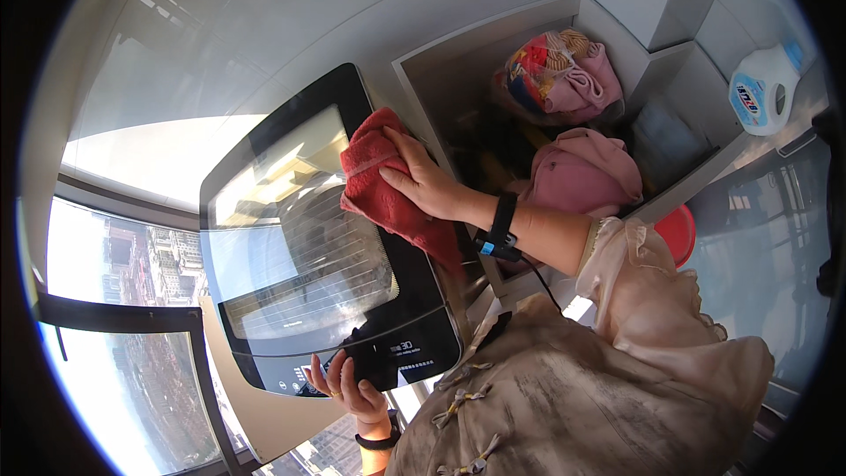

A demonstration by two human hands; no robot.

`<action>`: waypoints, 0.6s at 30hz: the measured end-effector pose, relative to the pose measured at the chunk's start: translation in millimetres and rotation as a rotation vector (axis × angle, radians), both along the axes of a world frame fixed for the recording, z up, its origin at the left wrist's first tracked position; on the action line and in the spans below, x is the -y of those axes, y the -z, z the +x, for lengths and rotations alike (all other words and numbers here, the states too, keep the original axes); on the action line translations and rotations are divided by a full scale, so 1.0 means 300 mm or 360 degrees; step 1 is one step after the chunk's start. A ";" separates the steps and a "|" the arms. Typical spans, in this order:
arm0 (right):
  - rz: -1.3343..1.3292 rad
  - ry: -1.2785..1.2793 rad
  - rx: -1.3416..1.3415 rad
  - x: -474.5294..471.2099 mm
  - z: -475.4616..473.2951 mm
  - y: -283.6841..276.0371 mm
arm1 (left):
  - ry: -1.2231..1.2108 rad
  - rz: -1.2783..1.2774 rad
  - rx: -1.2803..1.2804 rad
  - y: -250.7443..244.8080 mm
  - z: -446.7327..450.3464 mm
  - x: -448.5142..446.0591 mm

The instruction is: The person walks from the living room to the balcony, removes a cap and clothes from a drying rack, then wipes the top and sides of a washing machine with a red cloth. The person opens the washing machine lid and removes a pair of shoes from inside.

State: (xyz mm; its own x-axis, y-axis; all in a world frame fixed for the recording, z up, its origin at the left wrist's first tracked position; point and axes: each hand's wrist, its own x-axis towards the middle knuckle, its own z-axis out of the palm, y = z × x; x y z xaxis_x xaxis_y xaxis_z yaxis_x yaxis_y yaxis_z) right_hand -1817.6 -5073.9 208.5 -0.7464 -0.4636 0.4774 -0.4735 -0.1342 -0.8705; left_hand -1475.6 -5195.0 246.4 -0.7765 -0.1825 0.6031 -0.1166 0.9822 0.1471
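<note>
My right hand (426,178) grips a folded red cloth (380,175) and presses it against the dark right border of the glass lid of a top-loading washing machine (416,291). A loose end of the cloth hangs down over the machine's right edge. The lid is closed, and a round drum shows faintly through its reflective window (310,231). My left hand (347,387) is at the machine's front edge beside the touch control panel, its fingers apart and holding nothing. Both wrists wear dark bands; a cable runs from the right one.
Right of the machine is a grey open compartment (615,10) with a clear bag of colourful cloths (562,76) and a pink fabric item (581,172). A white detergent jug (763,92) stands on a ledge; a red round object (675,235) is below. Windows (132,396) are at left.
</note>
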 end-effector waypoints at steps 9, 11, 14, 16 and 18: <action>-0.0016 -0.0161 0.0452 0.208 -0.463 -0.042 | -0.0070 0.0003 -0.0025 0.019 -0.003 0.002; -0.0099 -0.0329 0.0341 0.203 -0.472 -0.047 | -0.0067 -0.0015 -0.0053 0.018 -0.008 -0.001; 0.0030 -0.0279 0.0524 0.180 -0.432 -0.037 | -0.0061 -0.0014 -0.0060 0.015 -0.014 -0.004; 0.0095 -0.0150 0.0639 0.161 -0.376 -0.029 | -0.0037 -0.0016 -0.0070 0.013 -0.016 -0.004; -0.0001 -0.0314 0.0608 0.105 -0.291 -0.015 | -0.0017 -0.0001 -0.0071 0.011 -0.016 -0.003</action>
